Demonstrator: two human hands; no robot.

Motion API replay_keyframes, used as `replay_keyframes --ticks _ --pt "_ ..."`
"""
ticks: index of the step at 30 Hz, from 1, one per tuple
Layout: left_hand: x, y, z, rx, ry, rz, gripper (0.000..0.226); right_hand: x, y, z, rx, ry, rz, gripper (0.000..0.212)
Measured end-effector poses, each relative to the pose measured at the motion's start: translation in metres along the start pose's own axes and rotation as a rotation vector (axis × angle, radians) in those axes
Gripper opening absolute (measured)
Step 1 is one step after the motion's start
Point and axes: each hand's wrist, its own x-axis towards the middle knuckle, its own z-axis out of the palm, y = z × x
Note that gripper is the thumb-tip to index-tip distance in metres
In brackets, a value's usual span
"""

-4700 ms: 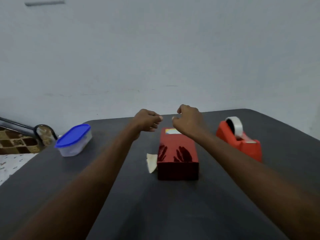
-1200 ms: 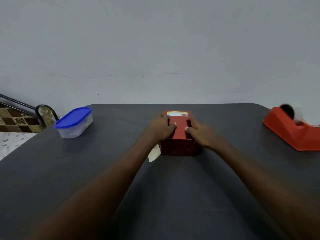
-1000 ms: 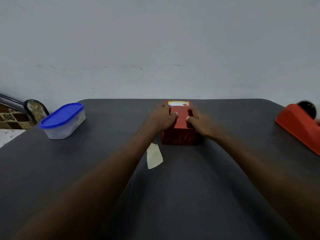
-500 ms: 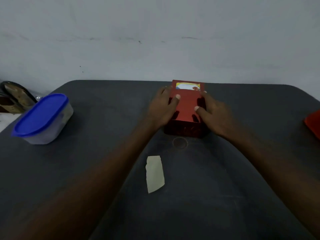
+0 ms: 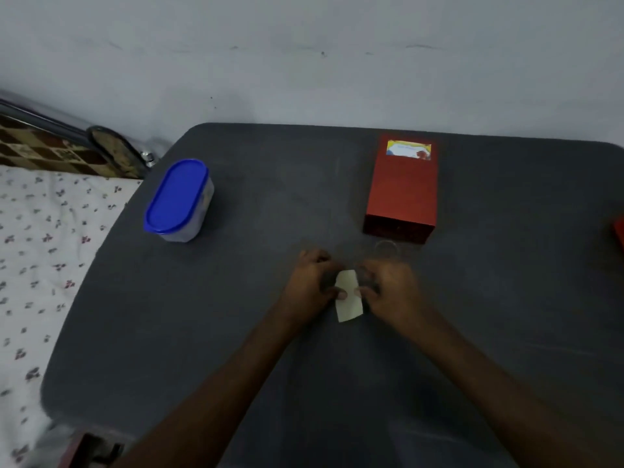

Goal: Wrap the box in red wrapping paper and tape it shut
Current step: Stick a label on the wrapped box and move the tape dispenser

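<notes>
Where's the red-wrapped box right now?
In the head view the red-wrapped box lies flat on the dark table, right of centre near the far edge, beyond both hands and well right of the blue-lidded container; neither hand touches it.

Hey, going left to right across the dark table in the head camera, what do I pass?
Clear oval container with blue lid → left hand → small cream paper slip → right hand → red wrapped box → red object's edge.

Two bare forearms, no sleeves, left hand (image 5: 309, 285) and right hand (image 5: 391, 292) ringless.
</notes>
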Motion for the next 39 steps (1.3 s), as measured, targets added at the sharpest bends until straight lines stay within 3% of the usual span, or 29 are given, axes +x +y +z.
replay_keyframes --ticks 4,8,12,18,20,23,27,29,34,39 --pt "-0.009 0.003 0.012 -0.054 0.115 -0.013 0.030 -0.007 -0.005 0.022 0.092 -0.015 0.074 0.023" --pt "-0.012 0.004 0.021 -0.149 0.159 -0.086 0.018 -0.001 -0.009 0.030 0.084 0.057 0.080 0.005" --pt "-0.013 0.007 0.008 -0.292 0.199 -0.201 0.010 0.007 -0.018 0.027 0.232 0.125 0.203 0.011" --pt "-0.007 0.051 -0.056 -1.162 0.225 -0.399 0.006 0.023 -0.067 -0.041 0.835 0.323 0.401 0.014" --pt "-0.007 0.072 -0.085 -1.286 0.193 -0.365 0.014 0.023 -0.086 -0.078 1.053 0.341 0.413 0.007" --pt "-0.002 0.103 -0.129 -1.333 0.124 -0.251 0.014 0.018 -0.109 -0.133 1.230 0.347 0.383 0.008" --pt "0.010 0.147 -0.182 -1.334 0.076 -0.135 0.012 0.016 -0.125 -0.196 1.254 0.383 0.311 0.010" --pt "0.016 0.170 -0.205 -1.282 0.100 -0.091 0.014 0.014 -0.129 -0.226 1.223 0.395 0.281 0.017" --pt "0.023 0.228 -0.251 -1.124 0.133 0.008 0.017 0.006 -0.137 -0.288 1.082 0.460 0.203 0.012" --pt "0.027 0.297 -0.285 -0.992 0.153 0.149 0.040 -0.009 -0.139 -0.362 0.954 0.574 0.130 0.005"
